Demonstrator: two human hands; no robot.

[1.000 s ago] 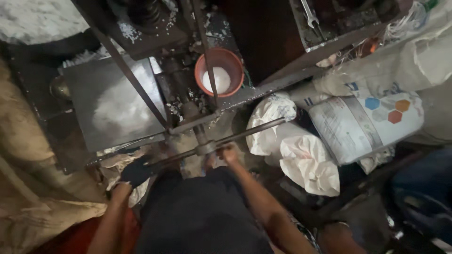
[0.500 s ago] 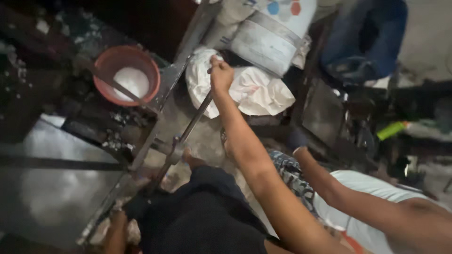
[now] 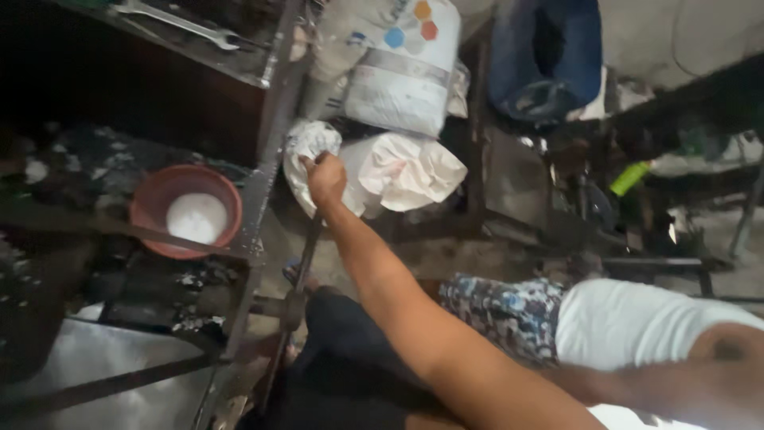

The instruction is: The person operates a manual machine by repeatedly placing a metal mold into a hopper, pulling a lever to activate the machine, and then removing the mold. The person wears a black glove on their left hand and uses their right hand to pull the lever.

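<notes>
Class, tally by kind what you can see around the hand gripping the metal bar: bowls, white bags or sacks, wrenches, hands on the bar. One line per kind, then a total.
Red bowl of white powder: 1
White bags or sacks (printed sack, crumpled bags): 3
Wrench: 1
Right hand gripping the metal bar: 1
Total: 6

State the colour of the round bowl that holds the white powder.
The bowl is reddish-brown, with white powder inside; the head view shows it at left.
</notes>
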